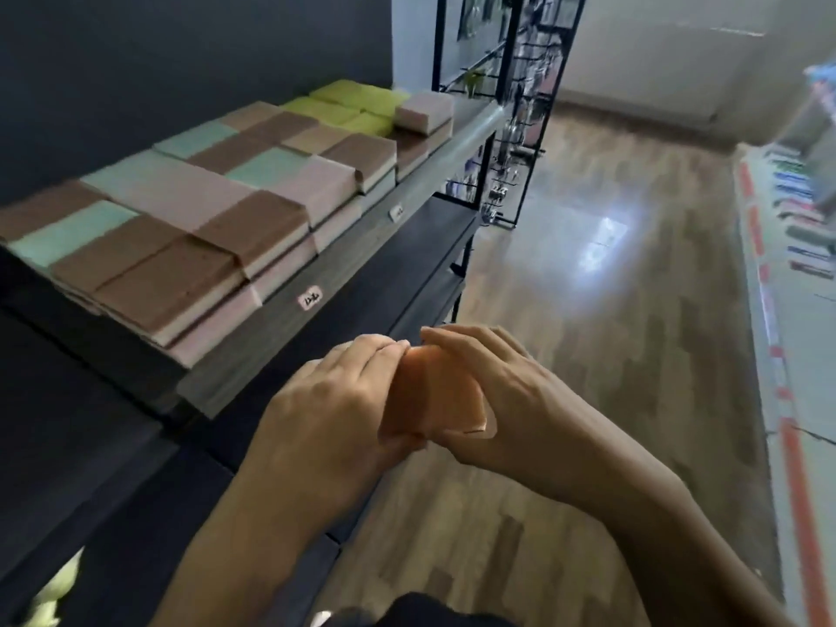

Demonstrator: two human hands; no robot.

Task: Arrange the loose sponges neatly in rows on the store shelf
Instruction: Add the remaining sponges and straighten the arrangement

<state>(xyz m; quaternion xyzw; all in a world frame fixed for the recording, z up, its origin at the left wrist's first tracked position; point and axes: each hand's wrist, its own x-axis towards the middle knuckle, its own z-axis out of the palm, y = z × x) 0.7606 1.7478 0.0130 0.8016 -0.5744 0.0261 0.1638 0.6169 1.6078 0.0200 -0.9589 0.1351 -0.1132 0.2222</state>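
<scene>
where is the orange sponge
Head view, low centre: the orange rectangular foam sponge is held between the left hand and right hand, in front of the grey shelf edge.

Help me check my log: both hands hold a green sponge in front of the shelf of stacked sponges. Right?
No. The head view shows the sponge held by the left hand and right hand is orange, not green. It is in front of the shelf, as stated.

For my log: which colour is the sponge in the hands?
The sponge is orange; head view.
</scene>
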